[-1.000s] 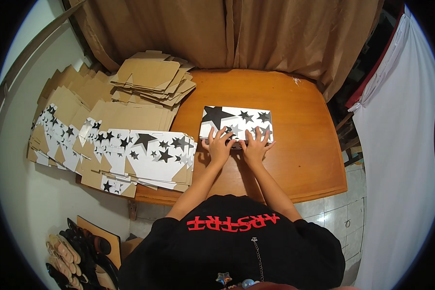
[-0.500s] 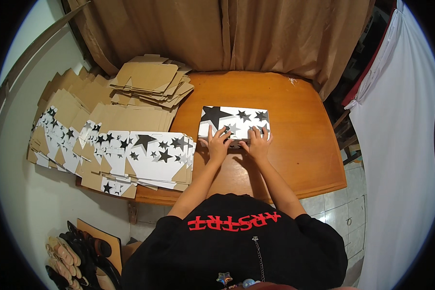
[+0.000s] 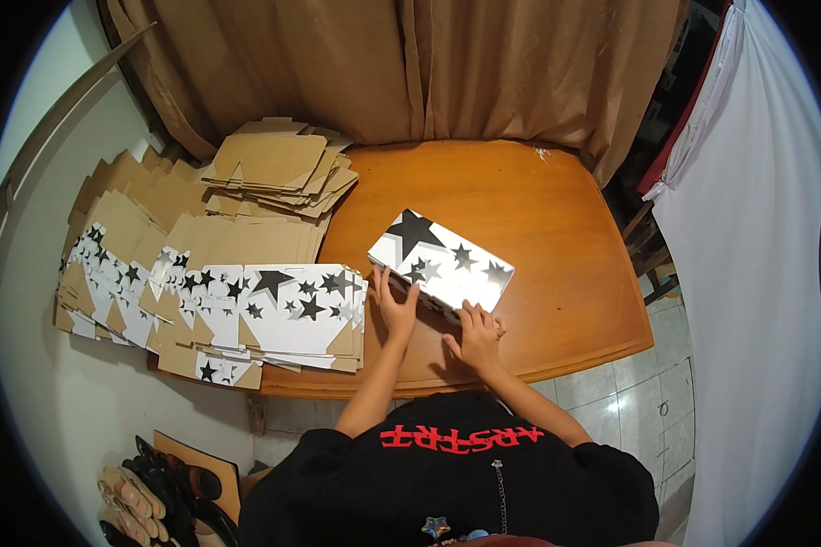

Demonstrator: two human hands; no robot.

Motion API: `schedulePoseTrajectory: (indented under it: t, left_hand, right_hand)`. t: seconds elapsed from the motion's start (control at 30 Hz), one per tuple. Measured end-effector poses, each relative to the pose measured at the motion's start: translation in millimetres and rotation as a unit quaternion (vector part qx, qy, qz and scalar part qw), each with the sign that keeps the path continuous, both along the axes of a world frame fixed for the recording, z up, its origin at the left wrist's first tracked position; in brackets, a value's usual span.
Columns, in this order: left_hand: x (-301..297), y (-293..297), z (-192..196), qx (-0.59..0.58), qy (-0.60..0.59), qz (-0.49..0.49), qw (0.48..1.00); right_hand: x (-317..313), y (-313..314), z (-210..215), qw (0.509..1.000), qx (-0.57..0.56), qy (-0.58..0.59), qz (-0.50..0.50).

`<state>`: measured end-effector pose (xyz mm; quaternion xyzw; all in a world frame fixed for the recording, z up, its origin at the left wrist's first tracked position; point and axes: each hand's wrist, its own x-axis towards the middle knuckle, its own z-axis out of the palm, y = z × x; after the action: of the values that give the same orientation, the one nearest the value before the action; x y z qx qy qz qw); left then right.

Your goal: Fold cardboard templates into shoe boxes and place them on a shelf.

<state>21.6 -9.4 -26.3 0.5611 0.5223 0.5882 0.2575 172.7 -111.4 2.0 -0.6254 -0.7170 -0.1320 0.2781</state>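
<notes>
A closed white cardboard box [image 3: 442, 260] printed with black and grey stars sits on the wooden table, turned at an angle. At its near left corner my left hand [image 3: 397, 308] holds the box, fingers on the left end and thumb against the near side. My right hand [image 3: 477, 337] grips the near right corner with bent fingers, its thumb sticking out toward me. Left of the box lie flat, unfolded star-printed box blanks [image 3: 287, 305] in overlapping piles.
Plain brown cardboard blanks [image 3: 269, 159] are stacked at the table's far left. The wooden table [image 3: 575, 273] ends before a brown curtain [image 3: 337, 73]. A white cloth [image 3: 748, 273] hangs at the right. Shoes [image 3: 169, 492] stand on the lower left.
The box has turned clockwise, its right end swinging toward me. My hands have moved from its top and near edge to its near corners, and the view has shifted slightly.
</notes>
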Motion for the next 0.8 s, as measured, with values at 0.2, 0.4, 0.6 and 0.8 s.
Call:
schedulePoseTrajectory:
  t: [0.2,0.4,0.6,0.8]
  left_hand:
    - [21.6,-46.4,-23.3,-0.169,-0.058,-0.051,0.983]
    - [29.9,-56.3,-11.5,-0.27,-0.114,-0.127,0.947]
    - [52.5,-98.3,-20.2,-0.329,-0.109,-0.095,0.933]
    - [78.1,-179.7,-35.3,-0.291,-0.234,-0.104,0.922]
  right_hand:
    - [24.4,-3.4,17.4,0.992,-0.043,0.076,0.089]
    - [82.2,36.9,-8.4,0.942,-0.069,0.328,-0.017]
    - [111.0,19.3,-50.0,0.81,-0.225,0.532,0.104]
    - [121.1,-67.0,-70.7,0.837,-0.209,0.498,0.092]
